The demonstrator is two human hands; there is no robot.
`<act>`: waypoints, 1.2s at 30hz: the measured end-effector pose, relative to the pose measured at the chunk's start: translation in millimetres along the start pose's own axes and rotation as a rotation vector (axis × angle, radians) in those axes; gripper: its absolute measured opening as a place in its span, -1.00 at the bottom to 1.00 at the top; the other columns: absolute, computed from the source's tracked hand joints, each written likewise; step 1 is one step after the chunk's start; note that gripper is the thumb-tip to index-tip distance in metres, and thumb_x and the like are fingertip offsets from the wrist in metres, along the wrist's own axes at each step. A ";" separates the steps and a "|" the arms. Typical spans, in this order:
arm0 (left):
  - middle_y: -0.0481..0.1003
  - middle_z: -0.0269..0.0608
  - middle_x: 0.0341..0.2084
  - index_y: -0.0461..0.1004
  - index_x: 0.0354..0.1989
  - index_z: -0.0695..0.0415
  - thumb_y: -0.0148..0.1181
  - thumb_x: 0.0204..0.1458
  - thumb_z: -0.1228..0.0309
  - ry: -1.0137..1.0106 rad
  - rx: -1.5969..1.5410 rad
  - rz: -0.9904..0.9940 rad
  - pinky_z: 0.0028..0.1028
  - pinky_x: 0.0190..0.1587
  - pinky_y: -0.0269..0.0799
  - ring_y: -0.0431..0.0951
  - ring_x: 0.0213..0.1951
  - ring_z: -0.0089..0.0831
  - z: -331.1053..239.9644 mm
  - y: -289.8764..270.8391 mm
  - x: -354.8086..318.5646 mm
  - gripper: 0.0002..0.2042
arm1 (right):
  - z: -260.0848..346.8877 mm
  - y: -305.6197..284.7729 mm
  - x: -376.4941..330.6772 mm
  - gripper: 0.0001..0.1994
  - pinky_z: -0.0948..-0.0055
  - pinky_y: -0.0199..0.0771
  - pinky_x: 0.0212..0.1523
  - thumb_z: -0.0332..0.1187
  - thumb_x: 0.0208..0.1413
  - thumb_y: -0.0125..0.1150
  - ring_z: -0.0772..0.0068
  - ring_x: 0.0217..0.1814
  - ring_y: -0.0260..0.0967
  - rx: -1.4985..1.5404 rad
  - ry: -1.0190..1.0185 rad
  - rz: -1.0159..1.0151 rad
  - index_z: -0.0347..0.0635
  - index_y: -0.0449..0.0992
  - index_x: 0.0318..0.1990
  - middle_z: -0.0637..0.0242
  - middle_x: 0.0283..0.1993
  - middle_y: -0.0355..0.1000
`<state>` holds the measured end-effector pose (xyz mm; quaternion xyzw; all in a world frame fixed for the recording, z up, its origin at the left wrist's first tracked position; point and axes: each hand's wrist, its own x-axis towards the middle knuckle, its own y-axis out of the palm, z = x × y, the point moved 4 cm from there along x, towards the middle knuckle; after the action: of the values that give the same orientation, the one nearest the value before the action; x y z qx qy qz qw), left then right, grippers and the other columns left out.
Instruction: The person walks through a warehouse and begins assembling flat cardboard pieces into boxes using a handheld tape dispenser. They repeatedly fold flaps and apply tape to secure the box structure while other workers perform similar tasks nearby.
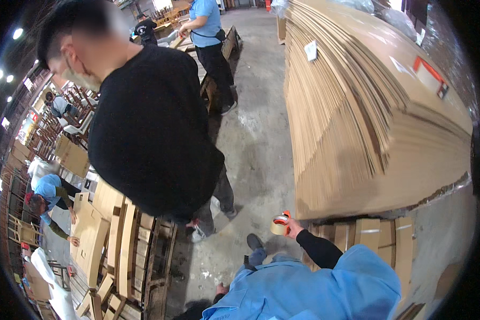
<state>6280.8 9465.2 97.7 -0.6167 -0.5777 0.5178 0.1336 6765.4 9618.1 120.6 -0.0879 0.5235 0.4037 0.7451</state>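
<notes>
My right hand, its fingers wrapped round the handle, holds a red-orange tape dispenser with a roll of tan tape in it. It is out in front of me over the concrete floor, close to the lower corner of a tall stack of flat cardboard sheets. Low beside my body is my left hand, small in view and partly hidden by my blue shirt. Its fingers cannot be made out.
A person in a black top stands close on my left. Beyond are cardboard boxes on wooden pallets, with a person in blue leaning over them. Another person in blue stands further up the aisle. Cardboard-topped slats lie at my right.
</notes>
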 end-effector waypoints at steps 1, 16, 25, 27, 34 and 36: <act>0.59 0.37 -0.23 0.40 0.07 0.57 0.41 -0.10 0.04 0.067 -0.046 -0.038 -0.10 -0.04 0.53 0.64 -0.09 0.07 -30.6 -0.1 35.8 -0.22 | 34.6 14.5 6.3 -0.51 -0.20 0.51 -0.13 -0.40 0.03 0.17 0.00 0.00 0.48 -0.063 -0.021 -0.043 -0.13 0.32 0.17 0.13 0.05 0.38; 0.40 0.12 0.23 0.49 0.12 0.18 0.24 0.04 -0.14 0.188 0.016 0.167 -0.14 0.31 0.27 0.37 0.29 -0.05 -302.0 -14.9 326.8 -0.34 | 257.8 76.2 240.0 -0.46 -0.05 0.53 0.01 -0.38 -0.03 0.16 0.05 0.00 0.47 0.106 0.072 -0.005 -0.17 0.34 0.19 0.12 0.04 0.40; 0.53 0.20 0.00 0.46 0.11 0.20 0.30 -0.08 -0.06 -0.133 0.012 0.089 -0.04 0.12 0.42 0.51 0.08 0.13 -460.8 -68.4 376.3 -0.33 | 506.1 206.8 334.3 -0.53 -0.18 0.55 -0.17 -0.32 0.06 0.14 0.01 -0.03 0.47 -0.045 0.075 0.011 -0.20 0.35 0.16 0.11 0.03 0.35; 0.57 0.19 -0.10 0.50 0.01 0.22 0.30 -0.05 0.05 -0.019 -0.145 0.071 -0.01 0.03 0.46 0.54 0.00 0.17 -474.0 20.0 434.3 -0.45 | 582.8 163.6 347.1 -0.55 -0.16 0.54 -0.11 -0.31 0.07 0.14 0.03 0.02 0.44 -0.005 -0.041 -0.081 -0.19 0.39 0.15 0.12 0.04 0.36; 0.64 0.08 -0.27 0.51 -0.09 0.23 0.33 -0.05 0.20 -0.120 -0.177 0.145 -0.07 -0.09 0.56 0.64 -0.16 0.08 -617.7 5.4 595.6 -0.58 | 712.3 242.4 428.6 -0.51 -0.07 0.37 0.21 -0.21 0.17 0.06 0.07 0.25 0.35 0.122 -0.067 -0.014 -0.06 0.37 0.27 0.22 0.27 0.37; 0.64 0.07 -0.21 0.52 0.00 0.23 0.36 -0.07 0.21 -0.160 -0.198 0.177 -0.08 -0.03 0.55 0.64 -0.10 0.03 -659.9 2.7 655.6 -0.52 | 745.9 229.7 467.9 -0.52 -0.07 0.38 0.17 -0.18 0.17 0.09 0.07 0.21 0.36 0.133 -0.101 0.021 -0.04 0.39 0.25 0.27 0.23 0.40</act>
<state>6672.1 10308.2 60.8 -0.6321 -0.5782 0.5155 -0.0207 7194.0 10420.8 115.0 -0.0126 0.5119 0.3798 0.7705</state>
